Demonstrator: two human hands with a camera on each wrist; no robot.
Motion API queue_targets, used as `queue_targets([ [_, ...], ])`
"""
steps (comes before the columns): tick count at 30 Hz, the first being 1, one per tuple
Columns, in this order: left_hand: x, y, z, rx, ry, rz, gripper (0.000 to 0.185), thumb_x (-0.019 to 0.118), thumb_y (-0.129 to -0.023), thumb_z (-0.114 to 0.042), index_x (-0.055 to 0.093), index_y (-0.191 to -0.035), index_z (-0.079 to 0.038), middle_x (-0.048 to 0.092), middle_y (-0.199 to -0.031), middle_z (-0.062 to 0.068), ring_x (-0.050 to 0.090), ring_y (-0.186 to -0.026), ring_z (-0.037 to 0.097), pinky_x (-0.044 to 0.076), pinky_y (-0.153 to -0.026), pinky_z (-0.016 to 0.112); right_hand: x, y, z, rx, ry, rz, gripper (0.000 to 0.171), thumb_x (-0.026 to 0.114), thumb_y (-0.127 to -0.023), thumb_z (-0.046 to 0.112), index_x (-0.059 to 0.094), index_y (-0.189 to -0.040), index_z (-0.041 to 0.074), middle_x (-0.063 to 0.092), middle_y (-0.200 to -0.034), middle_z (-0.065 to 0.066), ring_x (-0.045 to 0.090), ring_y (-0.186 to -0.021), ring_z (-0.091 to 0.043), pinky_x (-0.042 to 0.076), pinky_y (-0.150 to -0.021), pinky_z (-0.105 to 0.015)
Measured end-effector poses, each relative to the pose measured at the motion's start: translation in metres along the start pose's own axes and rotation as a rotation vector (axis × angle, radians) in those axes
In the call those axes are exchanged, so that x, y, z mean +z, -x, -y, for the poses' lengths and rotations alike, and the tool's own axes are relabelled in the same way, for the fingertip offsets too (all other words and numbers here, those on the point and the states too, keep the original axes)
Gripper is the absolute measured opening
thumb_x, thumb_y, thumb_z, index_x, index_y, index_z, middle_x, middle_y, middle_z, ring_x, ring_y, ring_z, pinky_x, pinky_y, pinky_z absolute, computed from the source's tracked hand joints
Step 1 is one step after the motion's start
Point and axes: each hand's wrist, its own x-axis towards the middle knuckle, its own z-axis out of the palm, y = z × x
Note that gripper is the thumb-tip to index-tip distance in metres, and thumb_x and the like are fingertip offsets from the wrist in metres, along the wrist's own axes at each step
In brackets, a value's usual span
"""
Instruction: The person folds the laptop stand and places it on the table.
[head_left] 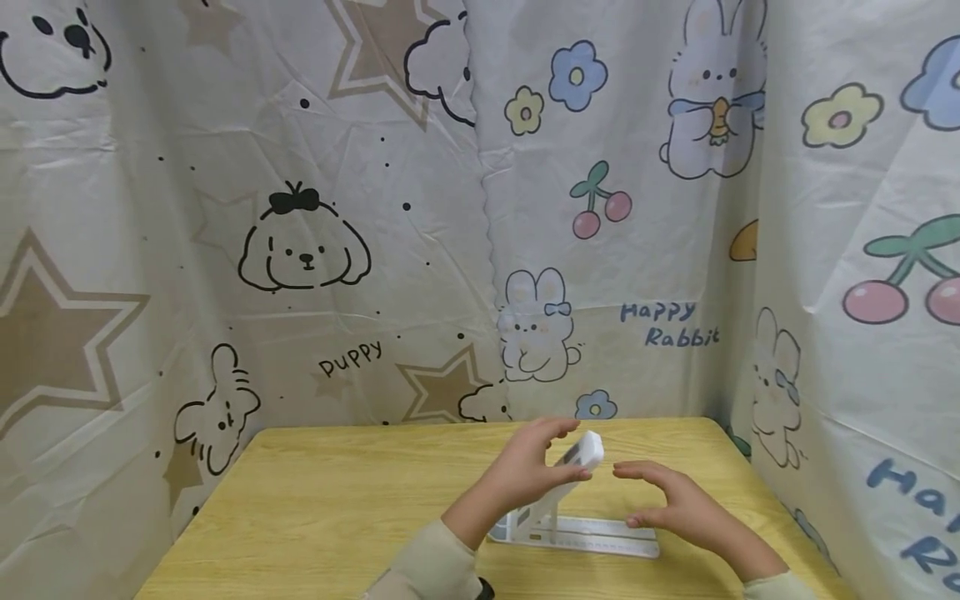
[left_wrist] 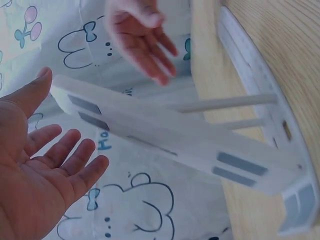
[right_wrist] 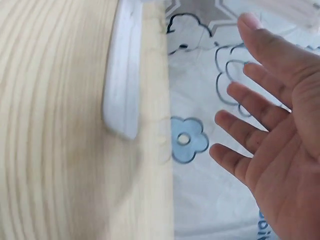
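Note:
A white folding stand [head_left: 592,537] with grey pads is on the table, its base flat and its upper panel [left_wrist: 130,120] tilted up on two thin struts [left_wrist: 225,103]. My left hand [head_left: 523,468] is beside the raised end of the panel, fingers spread and the thumb tip right at its edge. Over the far end of the base, to the right, my right hand [head_left: 686,502] hovers with palm facing inward and fingers loosely extended. In the right wrist view that hand [right_wrist: 280,145] holds nothing, apart from the end of the base [right_wrist: 122,75].
The stand is near the right side of a yellow wood-grain table [head_left: 337,500]. A hanging cloth [head_left: 420,275] printed with puppies, rabbits and flowers encloses the back and both sides.

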Motion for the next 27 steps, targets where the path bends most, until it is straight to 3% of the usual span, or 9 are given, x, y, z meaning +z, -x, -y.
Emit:
queue_targets([
  [7, 0.008, -0.010, -0.012, -0.025, 0.010, -0.014, 0.064, 0.079, -0.087, -0.049, 0.060, -0.143, -0.023, 0.061, -0.140, -0.007, 0.061, -0.119, 0.017, 0.055, -0.095, 0.028, -0.010, 0.012, -0.032, 0.035, -0.044, 0.174, 0.062, 0.081, -0.086, 0.035, 0.061, -0.140, 0.010, 0.056, -0.150, -0.012, 0.050, -0.136, -0.021, 0.050, -0.106, -0.044],
  [14, 0.012, -0.015, -0.017, -0.056, 0.057, -0.031, 0.057, 0.083, -0.086, -0.038, 0.066, -0.136, -0.018, 0.066, -0.125, -0.006, 0.064, -0.110, 0.013, 0.055, -0.090, 0.022, -0.009, 0.016, -0.048, 0.097, -0.120, 0.272, 0.071, 0.085, -0.080, 0.031, 0.059, -0.140, 0.002, 0.049, -0.153, -0.022, 0.036, -0.140, -0.059, 0.030, -0.107, -0.077],
  [16, 0.013, -0.016, -0.018, -0.073, 0.067, -0.035, 0.054, 0.084, -0.086, -0.035, 0.067, -0.134, -0.017, 0.066, -0.121, -0.006, 0.064, -0.107, 0.011, 0.055, -0.088, 0.020, -0.007, 0.017, -0.052, 0.101, -0.100, 0.283, 0.074, 0.085, -0.079, 0.033, 0.059, -0.141, 0.004, 0.047, -0.155, -0.021, 0.035, -0.141, -0.057, 0.033, -0.112, -0.069],
  [18, 0.012, -0.017, -0.019, -0.089, 0.075, -0.037, 0.053, 0.084, -0.085, -0.034, 0.068, -0.133, -0.015, 0.066, -0.118, -0.006, 0.064, -0.106, 0.010, 0.054, -0.085, 0.019, -0.006, 0.017, -0.056, 0.106, -0.096, 0.295, 0.072, 0.085, -0.079, 0.033, 0.060, -0.141, 0.006, 0.046, -0.156, -0.019, 0.034, -0.142, -0.056, 0.039, -0.118, -0.048],
  [20, 0.011, -0.017, -0.020, -0.103, 0.083, -0.035, 0.052, 0.085, -0.085, -0.033, 0.069, -0.131, -0.014, 0.066, -0.116, -0.005, 0.064, -0.105, 0.010, 0.054, -0.083, 0.018, -0.004, 0.017, -0.059, 0.112, -0.089, 0.306, 0.070, 0.084, -0.079, 0.034, 0.062, -0.140, 0.008, 0.046, -0.157, -0.017, 0.032, -0.144, -0.054, 0.037, -0.115, -0.024],
  [22, 0.011, -0.017, -0.022, -0.115, 0.093, -0.029, 0.052, 0.085, -0.085, -0.033, 0.069, -0.131, -0.013, 0.066, -0.114, -0.005, 0.065, -0.104, 0.010, 0.054, -0.082, 0.017, -0.002, 0.017, -0.061, 0.115, -0.077, 0.313, 0.067, 0.084, -0.079, 0.034, 0.064, -0.138, 0.010, 0.048, -0.157, -0.014, 0.030, -0.146, -0.054, 0.032, -0.114, -0.019],
  [23, 0.011, -0.018, -0.022, -0.120, 0.095, -0.025, 0.052, 0.085, -0.085, -0.033, 0.070, -0.130, -0.013, 0.066, -0.113, -0.005, 0.065, -0.103, 0.010, 0.055, -0.081, 0.017, -0.001, 0.016, -0.062, 0.115, -0.075, 0.318, 0.066, 0.084, -0.079, 0.034, 0.065, -0.137, 0.010, 0.048, -0.157, -0.012, 0.029, -0.146, -0.054, 0.031, -0.117, -0.024],
  [25, 0.011, -0.018, -0.023, -0.125, 0.098, -0.019, 0.052, 0.085, -0.085, -0.034, 0.070, -0.130, -0.012, 0.066, -0.112, -0.005, 0.065, -0.102, 0.009, 0.055, -0.080, 0.017, 0.000, 0.015, -0.063, 0.109, -0.069, 0.324, 0.063, 0.083, -0.079, 0.033, 0.067, -0.135, 0.010, 0.049, -0.156, -0.012, 0.027, -0.146, -0.055, 0.028, -0.123, -0.047],
  [27, 0.011, -0.018, -0.022, -0.127, 0.098, -0.015, 0.052, 0.084, -0.085, -0.034, 0.070, -0.130, -0.012, 0.067, -0.112, -0.005, 0.065, -0.100, 0.008, 0.055, -0.079, 0.016, 0.001, 0.013, -0.063, 0.108, -0.065, 0.331, 0.061, 0.084, -0.078, 0.032, 0.068, -0.134, 0.012, 0.049, -0.156, -0.011, 0.026, -0.147, -0.056, 0.021, -0.117, -0.071],
])
